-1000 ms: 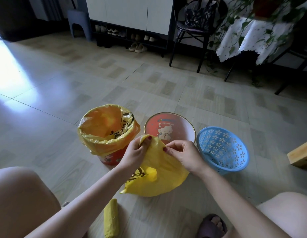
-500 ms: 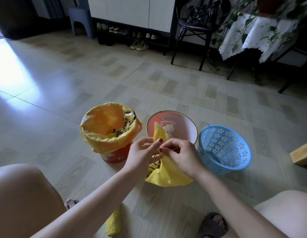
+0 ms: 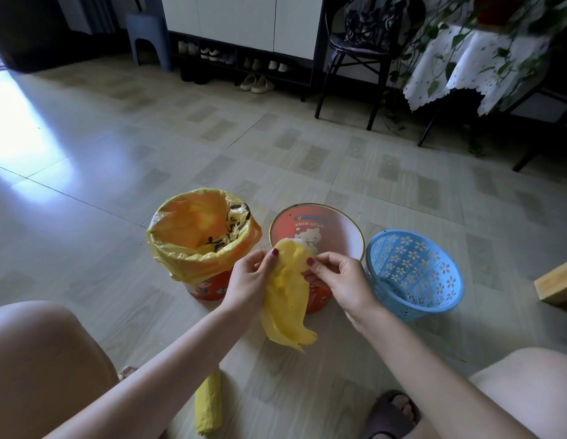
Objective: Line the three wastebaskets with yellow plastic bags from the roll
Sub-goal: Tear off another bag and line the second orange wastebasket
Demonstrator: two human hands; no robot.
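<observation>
Hanging lengthwise downward: yellow bag (image 3: 286,307)

At the far wall you see a white cabinet (image 3: 244,20) with shoes (image 3: 256,83) below, a black chair (image 3: 364,52) and a draped table (image 3: 472,64) with trailing plants (image 3: 497,55). Far left stands a grey stool (image 3: 149,36).
</observation>
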